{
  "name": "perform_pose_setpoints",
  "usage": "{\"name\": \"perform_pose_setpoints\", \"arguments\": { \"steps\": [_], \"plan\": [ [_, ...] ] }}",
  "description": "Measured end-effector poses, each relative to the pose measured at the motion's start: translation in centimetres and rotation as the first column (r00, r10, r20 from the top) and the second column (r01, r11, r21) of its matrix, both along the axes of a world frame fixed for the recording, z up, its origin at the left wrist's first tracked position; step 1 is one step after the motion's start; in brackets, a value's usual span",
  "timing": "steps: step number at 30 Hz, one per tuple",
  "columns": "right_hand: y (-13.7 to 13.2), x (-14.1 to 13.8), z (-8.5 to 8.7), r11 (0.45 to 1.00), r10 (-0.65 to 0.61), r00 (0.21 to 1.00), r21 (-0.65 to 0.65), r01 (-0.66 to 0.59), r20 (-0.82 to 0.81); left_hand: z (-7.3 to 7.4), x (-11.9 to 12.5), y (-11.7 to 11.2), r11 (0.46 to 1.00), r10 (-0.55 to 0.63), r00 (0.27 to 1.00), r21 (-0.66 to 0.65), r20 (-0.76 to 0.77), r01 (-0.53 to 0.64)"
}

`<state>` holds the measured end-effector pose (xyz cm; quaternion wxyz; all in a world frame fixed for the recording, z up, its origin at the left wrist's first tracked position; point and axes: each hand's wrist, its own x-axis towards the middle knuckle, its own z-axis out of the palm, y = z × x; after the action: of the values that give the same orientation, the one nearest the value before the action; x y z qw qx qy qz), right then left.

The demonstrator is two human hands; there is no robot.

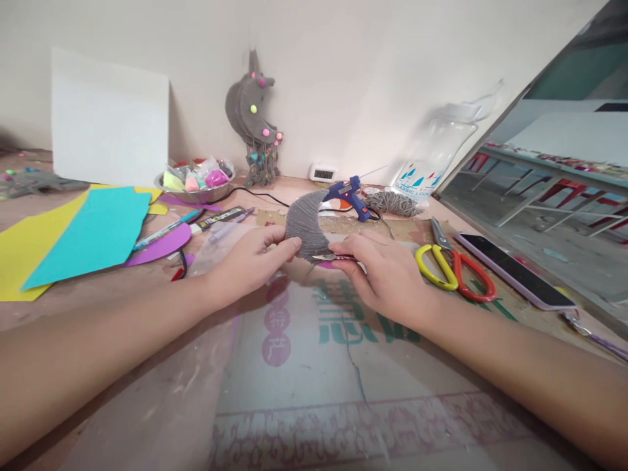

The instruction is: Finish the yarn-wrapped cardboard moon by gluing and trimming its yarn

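A crescent wound in grey yarn point(305, 226) stands between my hands, above the plastic-covered cardboard. My left hand point(248, 258) pinches its lower left edge between thumb and fingers. In my right hand point(387, 268) is a slim pointed metal tool point(324, 258), its tip lying along the crescent's lower edge; most of it is hidden by the fingers, so its kind is unclear. A bit of purple shows just beneath the tool. Behind the crescent rests a blue glue gun point(350, 195) with a small red light, beside a heap of grey yarn point(392, 203).
Scissors point(456, 268) with yellow and red handles and a phone point(515, 271) lie at right. Coloured sheets point(93, 229), pens and a bowl point(196, 191) of packets are at left. A decorated grey moon point(245, 108), a small clock point(323, 173) and a clear jar point(432, 154) stand behind.
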<state>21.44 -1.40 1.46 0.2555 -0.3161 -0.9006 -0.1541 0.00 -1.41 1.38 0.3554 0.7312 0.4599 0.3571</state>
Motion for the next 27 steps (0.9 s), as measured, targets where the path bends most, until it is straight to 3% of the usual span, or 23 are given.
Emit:
{"name": "perform_pose_setpoints", "arguments": {
  "steps": [27],
  "plan": [
    [0.14, 0.15, -0.11, 0.999, -0.033, 0.996, -0.030, 0.036, 0.083, -0.06, -0.10, 0.03, 0.999, -0.050, 0.998, -0.011, 0.049, 0.051]
  ]
}}
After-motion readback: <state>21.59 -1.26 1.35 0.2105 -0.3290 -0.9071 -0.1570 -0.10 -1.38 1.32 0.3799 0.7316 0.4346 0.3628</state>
